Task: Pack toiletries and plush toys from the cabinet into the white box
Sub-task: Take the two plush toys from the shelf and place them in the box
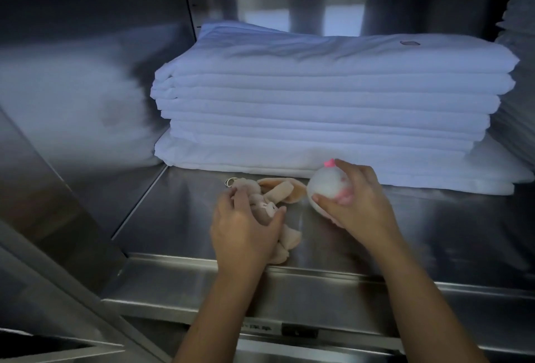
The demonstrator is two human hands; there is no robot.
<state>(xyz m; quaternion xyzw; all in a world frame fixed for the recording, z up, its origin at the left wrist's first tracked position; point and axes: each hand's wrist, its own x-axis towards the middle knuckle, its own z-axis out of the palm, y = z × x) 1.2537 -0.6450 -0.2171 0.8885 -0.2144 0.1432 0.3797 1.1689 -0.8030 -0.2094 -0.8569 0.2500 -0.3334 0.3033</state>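
Hands were both engaged on the steel cabinet shelf (179, 217): we noted our left hand (246, 235) curled round a beige plush rabbit (285, 188), our right hand (359, 200) clasping a white-and-pink round plush (324, 189) (both just before the folded linen stack (318, 107)), presumably for one lift; white box unseen.

This is looking like a linen store or housekeeping room, the sort a hotel or clinic might keep. A steel cabinet (86, 78) is standing open, its walls giving back dim light. Folded white sheets (318, 102) are lying stacked on the shelf (448, 235), a second pile (518, 32) is showing at the right edge, and a small label (260, 328) is sitting on the shelf's front lip.
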